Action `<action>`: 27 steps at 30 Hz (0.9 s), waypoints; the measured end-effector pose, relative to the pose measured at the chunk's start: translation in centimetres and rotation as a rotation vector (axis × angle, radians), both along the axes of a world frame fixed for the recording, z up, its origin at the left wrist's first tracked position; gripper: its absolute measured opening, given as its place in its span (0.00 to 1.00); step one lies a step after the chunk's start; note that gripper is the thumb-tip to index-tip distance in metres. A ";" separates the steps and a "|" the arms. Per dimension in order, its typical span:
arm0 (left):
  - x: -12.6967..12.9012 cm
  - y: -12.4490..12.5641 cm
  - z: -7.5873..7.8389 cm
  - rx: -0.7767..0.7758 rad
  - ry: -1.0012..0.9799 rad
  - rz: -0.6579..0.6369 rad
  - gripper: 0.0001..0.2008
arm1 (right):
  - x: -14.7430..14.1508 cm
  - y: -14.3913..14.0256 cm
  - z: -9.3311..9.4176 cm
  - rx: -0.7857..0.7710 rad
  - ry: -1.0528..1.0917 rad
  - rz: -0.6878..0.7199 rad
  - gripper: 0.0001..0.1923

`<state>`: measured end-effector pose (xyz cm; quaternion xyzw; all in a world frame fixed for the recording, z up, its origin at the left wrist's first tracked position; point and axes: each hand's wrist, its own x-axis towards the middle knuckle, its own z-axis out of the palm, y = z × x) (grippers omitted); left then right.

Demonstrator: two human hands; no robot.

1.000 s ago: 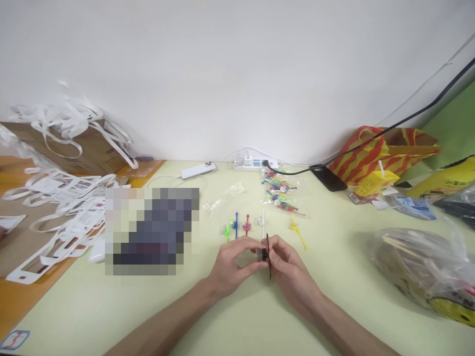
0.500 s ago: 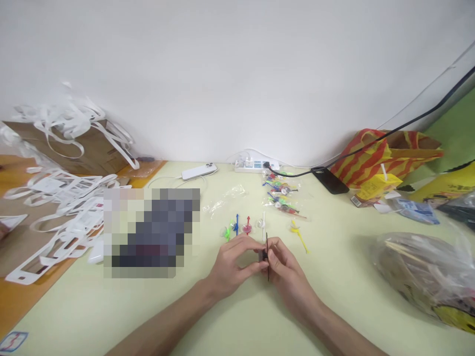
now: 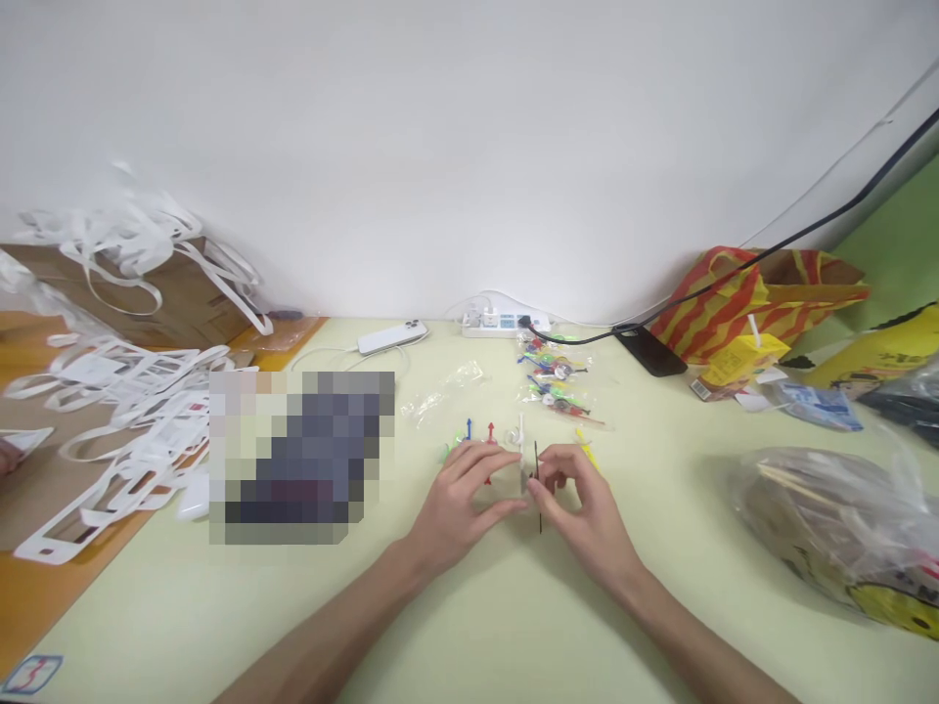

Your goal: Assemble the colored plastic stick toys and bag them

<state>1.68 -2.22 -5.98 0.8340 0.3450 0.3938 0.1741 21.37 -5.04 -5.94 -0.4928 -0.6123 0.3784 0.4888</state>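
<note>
Over the pale yellow-green table [image 3: 469,606], my left hand [image 3: 459,499] and my right hand [image 3: 587,508] meet at the fingertips. Between them stands a thin black stick toy [image 3: 538,486], upright, pinched by my right fingers. My left fingers pinch a small clear piece [image 3: 522,477] at its side. Just beyond my hands lie a blue stick toy [image 3: 469,430], a red one [image 3: 490,433], a white one [image 3: 520,430] and a yellow one [image 3: 585,440], partly hidden by my fingers.
Small bags of coloured toys [image 3: 554,386] lie further back, with a power strip [image 3: 503,323], a white phone [image 3: 391,337] and a black phone [image 3: 649,352]. White paper cut-outs [image 3: 124,391] pile at left. A plastic bag [image 3: 843,528] sits at right, a striped bag [image 3: 755,293] behind it.
Both hands have shifted slightly away from me and to the right with the black stick toy. My left fingers have opened out more around the small clear piece.
</note>
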 end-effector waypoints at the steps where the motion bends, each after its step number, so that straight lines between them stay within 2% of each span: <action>1: -0.1 0.1 -0.1 -0.001 0.023 0.031 0.19 | 0.4 0.4 -0.1 0.025 -0.065 -0.030 0.10; 4: -0.6 0.6 -0.5 -0.014 0.119 0.130 0.16 | 1.8 2.1 -0.1 0.054 -0.319 -0.075 0.09; 6: -0.8 0.9 -0.7 -0.008 0.185 0.170 0.16 | 2.4 3.5 0.0 0.032 -0.475 -0.017 0.06; 8: -1.0 1.2 -0.7 0.019 0.241 0.165 0.17 | 2.6 5.0 0.3 0.028 -0.625 0.029 0.09; 11: -0.6 1.7 -0.3 0.104 0.334 0.104 0.17 | 2.4 6.7 0.4 0.034 -0.783 0.021 0.12; 16: 1.2 3.2 0.0 0.200 0.487 0.066 0.18 | 2.1 7.8 0.3 0.045 -0.822 0.013 0.13; 19: 2.0 4.2 -0.4 0.192 0.519 0.070 0.13 | 2.2 7.6 0.3 0.057 -0.842 0.000 0.11; 23: 2.1 4.7 -0.6 0.200 0.522 0.058 0.09 | 2.0 7.2 0.1 0.073 -0.848 0.000 0.09; 27: 1.5 4.3 -0.4 0.201 0.521 0.041 0.07 | 2.4 7.3 0.6 0.068 -0.789 0.098 0.12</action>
